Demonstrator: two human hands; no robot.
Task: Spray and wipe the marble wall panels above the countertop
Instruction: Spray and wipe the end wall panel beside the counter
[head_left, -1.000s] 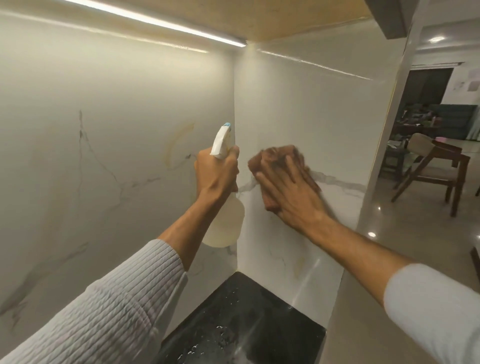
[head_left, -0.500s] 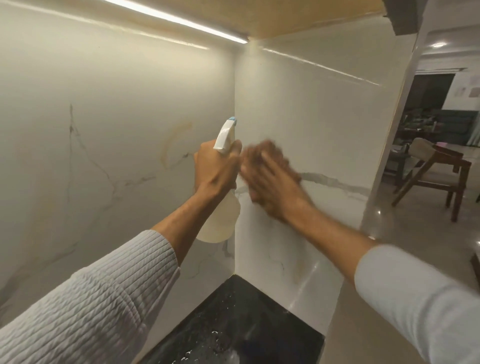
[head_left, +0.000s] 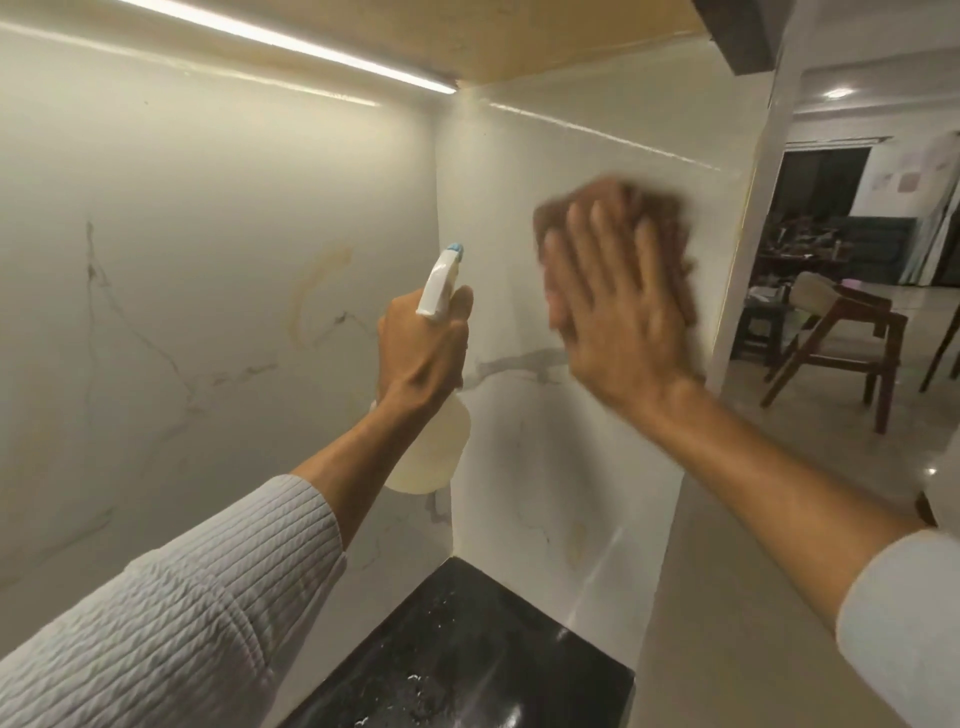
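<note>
Your left hand (head_left: 421, 348) grips the spray bottle (head_left: 432, 457) at mid-frame, nozzle up near the corner. Your right hand (head_left: 623, 322), fingers spread flat, presses the brown cloth (head_left: 652, 205) on the right wall panel (head_left: 519, 452), upper right, above the black tabletop (head_left: 467, 649).

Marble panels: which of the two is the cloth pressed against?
The panel right of the corner: the right hand presses the brown cloth flat on it. The left panel, with the yellowish curved mark, has no cloth on it.

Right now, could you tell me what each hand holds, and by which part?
The left hand grips the spray bottle by its neck. The right hand presses a brown cloth flat on the wall.
</note>
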